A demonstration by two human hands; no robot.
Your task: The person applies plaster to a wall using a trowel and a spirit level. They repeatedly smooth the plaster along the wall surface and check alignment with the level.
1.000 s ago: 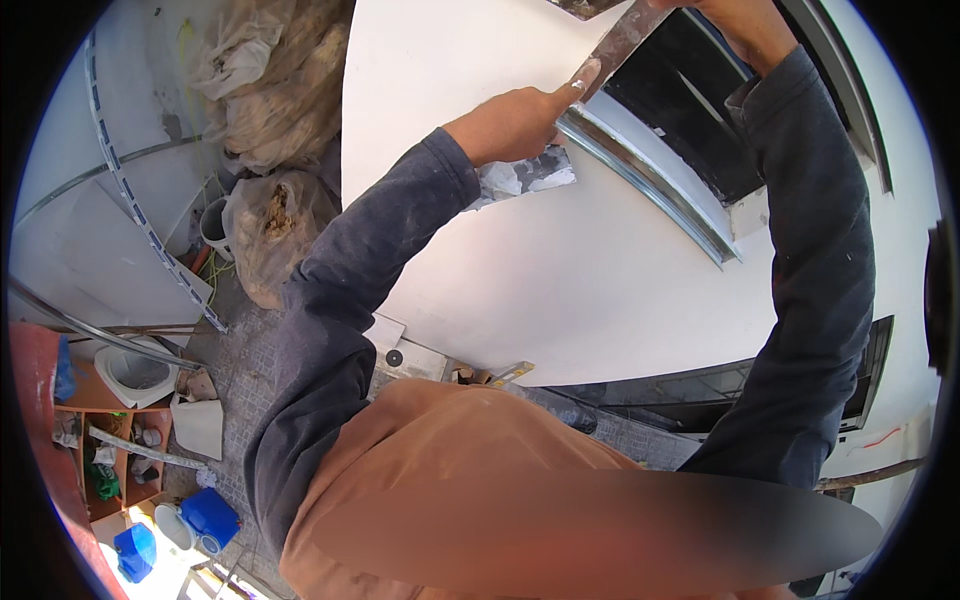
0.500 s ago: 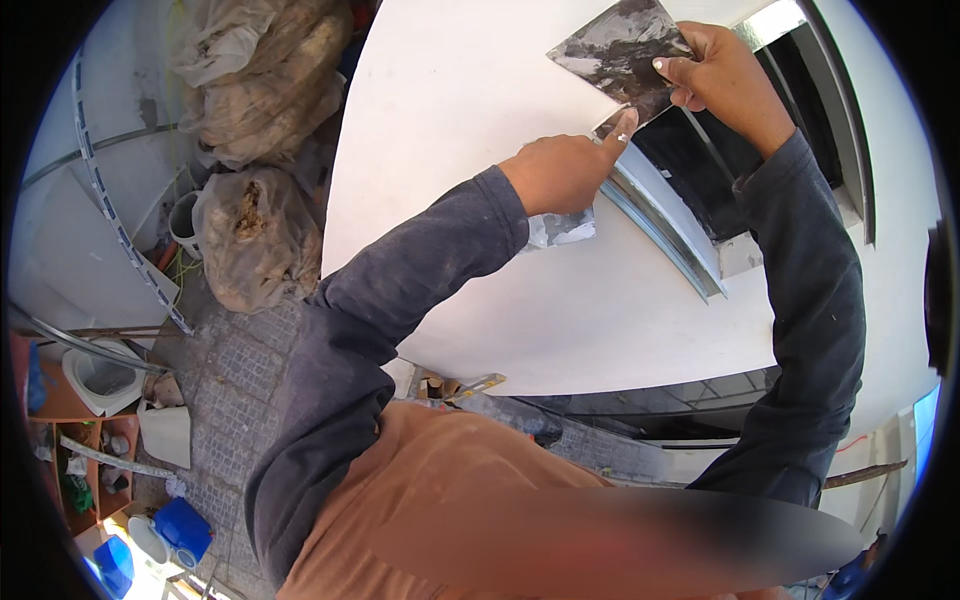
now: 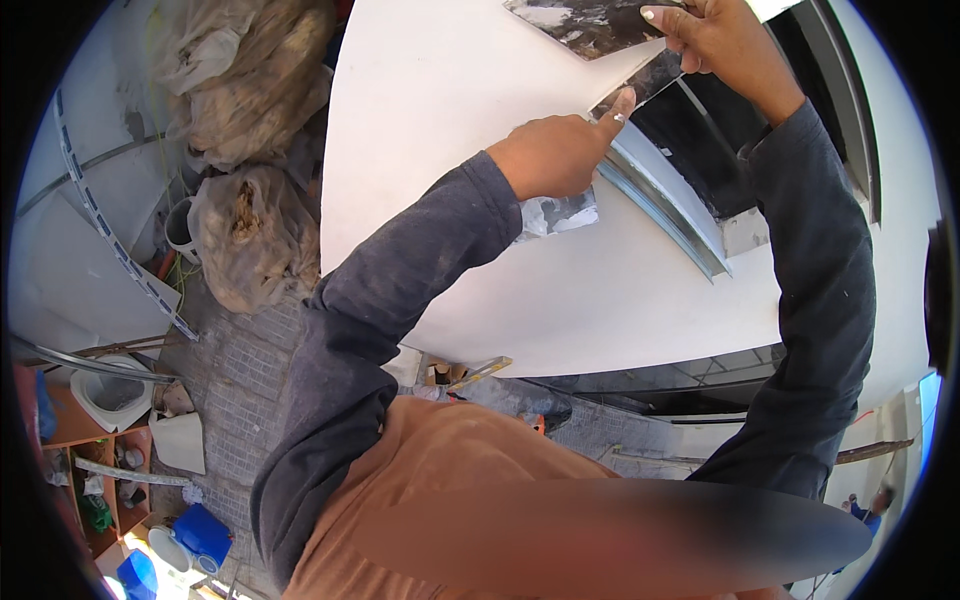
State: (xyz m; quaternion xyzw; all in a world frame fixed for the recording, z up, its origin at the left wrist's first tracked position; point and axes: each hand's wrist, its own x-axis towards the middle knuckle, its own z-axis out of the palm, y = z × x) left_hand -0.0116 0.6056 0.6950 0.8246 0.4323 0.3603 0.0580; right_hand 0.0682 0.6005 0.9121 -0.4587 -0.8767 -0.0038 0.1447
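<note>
A person's right hand point(image 3: 715, 40) grips a wide plaster-smeared trowel blade point(image 3: 585, 22) at the top of a white wall panel point(image 3: 440, 120), fingers curled tight around its handle end. The left hand point(image 3: 555, 155) holds a smaller putty knife point(image 3: 640, 85), fingers closed and forefinger stretched along its blade, beside a metal window frame point(image 3: 665, 205). Filled sacks point(image 3: 250, 240) lie below
</note>
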